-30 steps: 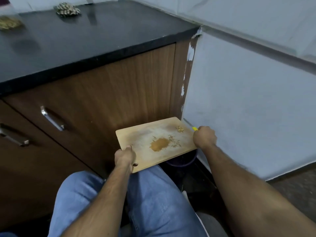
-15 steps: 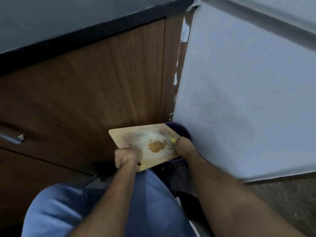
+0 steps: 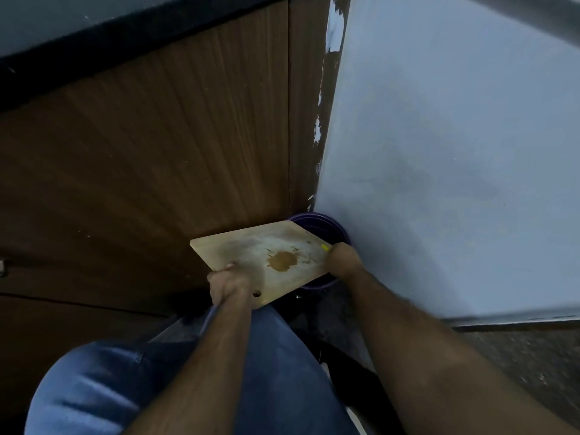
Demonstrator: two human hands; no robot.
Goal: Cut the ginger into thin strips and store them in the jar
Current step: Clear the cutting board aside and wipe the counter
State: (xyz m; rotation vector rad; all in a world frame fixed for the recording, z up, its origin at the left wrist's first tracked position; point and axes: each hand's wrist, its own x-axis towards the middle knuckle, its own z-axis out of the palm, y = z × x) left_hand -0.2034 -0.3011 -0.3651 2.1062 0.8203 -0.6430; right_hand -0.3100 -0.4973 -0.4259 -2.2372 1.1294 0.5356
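Left hand (image 3: 230, 285) grips cutting board (image 3: 251, 251) near edge, 7 o'clock; right hand (image 3: 343, 260) curled on yellow-handled tool (image 3: 325, 247), 3 o'clock edge, over purple bin (image 3: 337, 229) wedged against wall (image 3: 439, 152).

This looks like a home kitchen, seen low down near the floor. A dark stone counter (image 3: 94, 42) runs along the top left, and right below it stands a brown wood-grain cabinet (image 3: 157, 152), the kind fitted under a kitchen worktop. To the right of the cabinet a pale painted wall (image 3: 455, 152) meets it in a corner, with paint flaked off along the join. At the foot of the cabinet, in that corner, sits a purple bin (image 3: 332, 227), probably for scraps, though little of it shows. A wooden chopping board (image 3: 251, 249) with a brown stain is over the bin.
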